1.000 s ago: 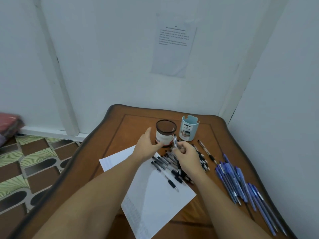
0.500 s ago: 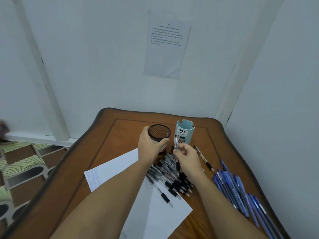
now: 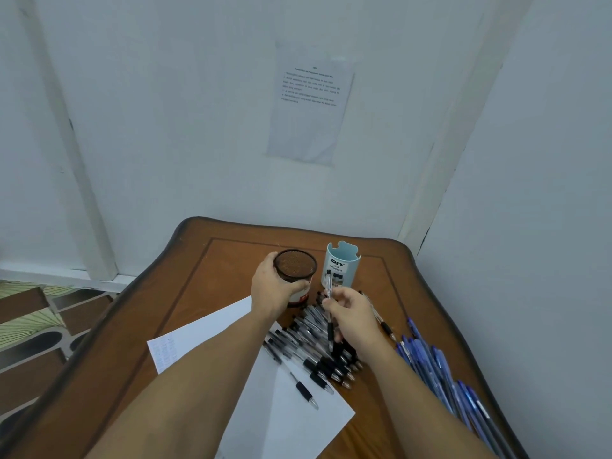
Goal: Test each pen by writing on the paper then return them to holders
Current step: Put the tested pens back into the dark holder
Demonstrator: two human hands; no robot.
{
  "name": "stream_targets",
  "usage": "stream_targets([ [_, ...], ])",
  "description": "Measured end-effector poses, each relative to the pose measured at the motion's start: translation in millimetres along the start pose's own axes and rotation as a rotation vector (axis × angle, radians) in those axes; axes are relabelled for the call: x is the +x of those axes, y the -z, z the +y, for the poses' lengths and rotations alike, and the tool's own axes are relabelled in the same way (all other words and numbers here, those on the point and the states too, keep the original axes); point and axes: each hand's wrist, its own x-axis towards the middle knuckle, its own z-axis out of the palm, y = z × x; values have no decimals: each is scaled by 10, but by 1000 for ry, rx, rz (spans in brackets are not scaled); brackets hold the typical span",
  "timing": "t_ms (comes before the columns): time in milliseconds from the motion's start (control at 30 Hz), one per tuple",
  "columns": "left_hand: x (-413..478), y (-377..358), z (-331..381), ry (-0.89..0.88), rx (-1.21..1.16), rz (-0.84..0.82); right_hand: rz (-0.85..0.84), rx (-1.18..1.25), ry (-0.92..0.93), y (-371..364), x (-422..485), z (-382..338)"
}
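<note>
Black pens (image 3: 318, 352) lie heaped on the middle of our wooden counter (image 3: 205, 293), some overlapping the far edge of the white paper (image 3: 291, 422) that stretches toward us under our forearms. Blue pens (image 3: 430, 362) lie bunched along the counter's right edge, well apart from the paper. Our left hand (image 3: 270, 289) wraps its fingers around the dark mesh holder (image 3: 294, 265), which stands upright just beside the pale blue holder (image 3: 342, 263). Our right hand (image 3: 354, 313) pinches one clear pen (image 3: 329, 286) nearly upright above the heap, fingers curled on its barrel, its top in front of the pale blue holder.
</note>
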Motion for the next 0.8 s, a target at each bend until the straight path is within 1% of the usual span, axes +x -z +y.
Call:
stream_targets([
  [167, -115, 269, 9, -52, -27, 18, 12, 82, 7, 13, -7, -155],
  [300, -311, 658, 6, -69, -28, -8, 47, 243, 89, -51, -89, -499],
  [400, -541, 936, -32, -62, 6, -23, 31, 323, 150, -197, -166, -741],
  [467, -720, 1085, -58, -49, 11, -28, 16, 245, 191, -347, -230, -816],
  [567, -1000, 1275, -54, -62, 25, -34, -30, 33, 252, -599, -403, -813],
  [700, -1260, 1440, -106, -57, 39, -40, -43, 28, 291, -847, -591, -819],
  [800, -1368, 1475, -164, -13, 42, -48, -58, -17, 304, -932, -669, -813],
])
